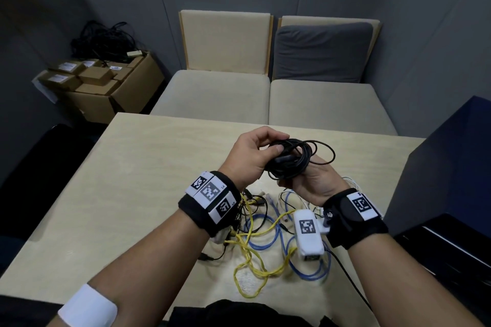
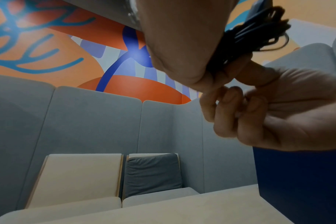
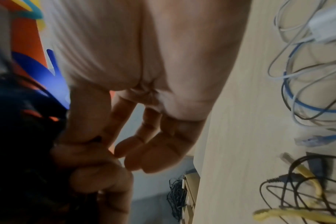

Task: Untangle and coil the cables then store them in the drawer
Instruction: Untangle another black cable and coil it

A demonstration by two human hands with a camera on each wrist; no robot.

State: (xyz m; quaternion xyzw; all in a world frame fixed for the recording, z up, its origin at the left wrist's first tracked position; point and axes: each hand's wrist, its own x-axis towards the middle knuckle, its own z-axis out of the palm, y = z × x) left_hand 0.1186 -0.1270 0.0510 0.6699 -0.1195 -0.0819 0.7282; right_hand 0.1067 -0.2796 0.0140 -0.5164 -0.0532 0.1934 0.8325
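Note:
A black cable (image 1: 300, 158) wound into a loose coil is held above the table by both hands. My left hand (image 1: 252, 154) grips the coil's left side, thumb on top and fingers curled round the strands. Palm up, my right hand (image 1: 313, 180) holds the coil from below. In the left wrist view the coil (image 2: 259, 30) runs between my palm and the right hand's thumb. The coil (image 3: 19, 144) is a dark blur in the right wrist view. A tangle of yellow cable (image 1: 249, 255), blue cable (image 1: 281, 223) and thin black and white leads lies under my wrists.
The light wooden table (image 1: 146, 180) carries the tangle near its front edge. A dark blue cabinet (image 1: 446, 167) stands at the right. Beige sofa seats (image 1: 212, 95) lie beyond the table. Cardboard boxes (image 1: 106, 79) topped with black cables sit at the far left.

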